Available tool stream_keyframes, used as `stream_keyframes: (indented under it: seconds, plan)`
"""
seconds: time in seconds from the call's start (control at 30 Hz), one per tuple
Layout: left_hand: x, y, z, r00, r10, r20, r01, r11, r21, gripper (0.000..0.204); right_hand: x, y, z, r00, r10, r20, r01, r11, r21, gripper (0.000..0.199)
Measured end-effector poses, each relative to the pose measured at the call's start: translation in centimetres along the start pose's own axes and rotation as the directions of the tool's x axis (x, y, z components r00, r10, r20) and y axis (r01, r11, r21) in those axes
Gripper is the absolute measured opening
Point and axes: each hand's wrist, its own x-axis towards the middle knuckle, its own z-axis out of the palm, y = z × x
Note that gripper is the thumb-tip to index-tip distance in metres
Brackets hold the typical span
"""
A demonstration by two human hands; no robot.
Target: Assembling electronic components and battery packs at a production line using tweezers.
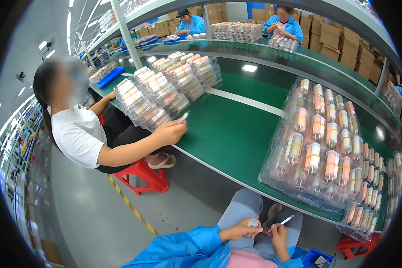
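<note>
Low over my lap, my left hand (243, 229) closes around a small whitish rounded piece (253, 222); its exact kind is too small to make out. Close to its right, my right hand (279, 236) pinches a slim white stick (286, 220), which points up and to the right. The two hands are a short way apart. Past them, on the green bench (223, 134), stand stacked clear plastic trays (272, 172) full of small pink, white and grey cylinders with metal pins, banded in yellow.
To my left a co-worker in a white shirt (78, 134) sits on a red stool (149, 175), one hand near more stacked trays (165, 87). A blue bin (315, 259) is beside my right arm. Another red stool (357, 245) stands under the bench. Co-workers in blue sit across.
</note>
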Motion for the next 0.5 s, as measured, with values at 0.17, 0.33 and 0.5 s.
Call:
stream_keyframes:
  seconds: [0.17,0.33,0.5]
  plan:
    - [-4.9,4.7,2.8,0.944,0.319,-0.088,-0.279,0.91,0.307,0.016,-0.4,-0.4,-0.2,1.0,0.008,-0.001,-0.008,1.0,0.016,0.016]
    - [-8.8,13.1,4.8,0.581,0.812,-0.058,-0.756,0.565,0.331,0.017,-0.4,-0.3,0.0,1.0,-0.016,0.014,0.016,0.999,0.044,0.016]
    - [-10.0,16.9,4.2,0.455,0.856,-0.245,-0.796,0.514,0.32,0.017,-0.4,-0.4,-0.3,0.999,-0.018,0.04,0.016,0.999,0.049,0.017]
